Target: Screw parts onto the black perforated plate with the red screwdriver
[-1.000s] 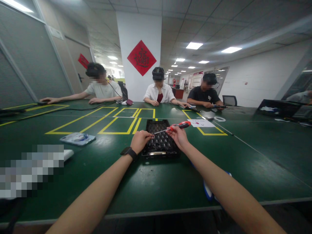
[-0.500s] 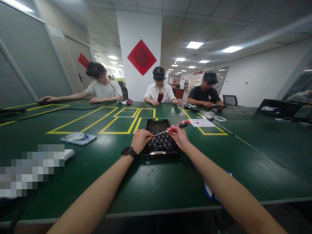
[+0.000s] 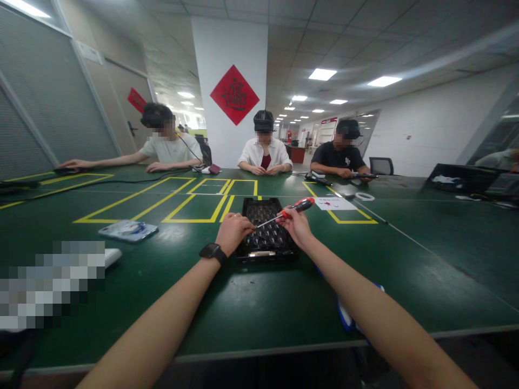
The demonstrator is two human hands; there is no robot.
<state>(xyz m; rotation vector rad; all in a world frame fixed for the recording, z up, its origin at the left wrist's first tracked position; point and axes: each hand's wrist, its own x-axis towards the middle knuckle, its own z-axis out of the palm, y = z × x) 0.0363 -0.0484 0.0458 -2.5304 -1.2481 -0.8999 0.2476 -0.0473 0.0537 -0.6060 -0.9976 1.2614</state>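
Note:
My right hand [image 3: 297,228] is closed round a screwdriver [image 3: 304,204] with a red and black handle, its shaft slanting down to the left. The shaft's tip meets the fingertips of my left hand [image 3: 234,232], which are pinched together; whatever small thing they hold there is too hidden to make out. Under both hands lies a black case [image 3: 267,259], open, with rows of small shiny pieces inside. A dark watch sits on my left wrist.
A patterned phone [image 3: 128,230] lies to the left, near a blurred white object [image 3: 112,257]. Blue-and-white things [image 3: 345,316] are partly behind my right forearm. Farther back are a printed paper [image 3: 335,203], a tape roll [image 3: 365,197] and yellow tape outlines. Several people sit across the table.
Both my hands stay at the case, the screwdriver held almost the same. The view has shifted slightly. Across the table, the middle person's hands have come together.

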